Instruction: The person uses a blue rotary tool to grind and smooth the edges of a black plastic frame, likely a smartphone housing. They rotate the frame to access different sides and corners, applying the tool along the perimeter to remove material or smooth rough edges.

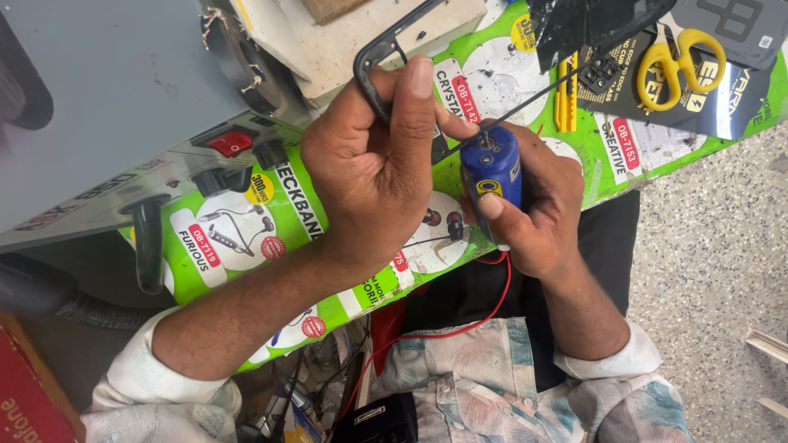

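My left hand point(373, 168) pinches a thin black frame point(371, 59), shaped like a phone bezel, between thumb and fingers and holds it over the green printed table cover point(246, 238). My right hand point(538, 209) grips a small blue cylindrical power tool point(492, 172), with the thumb pressed on its side. A thin dark rod point(542, 94) runs from the tool's top up and to the right. Out of the tool's bottom, a red wire point(460, 328) loops down toward my lap.
A grey machine point(107, 90) with a red switch point(231, 143) and black knobs fills the upper left. Yellow-handled scissors point(681, 61) lie on dark packets at the upper right, beside a yellow utility knife point(565, 102). Speckled floor point(714, 262) lies to the right.
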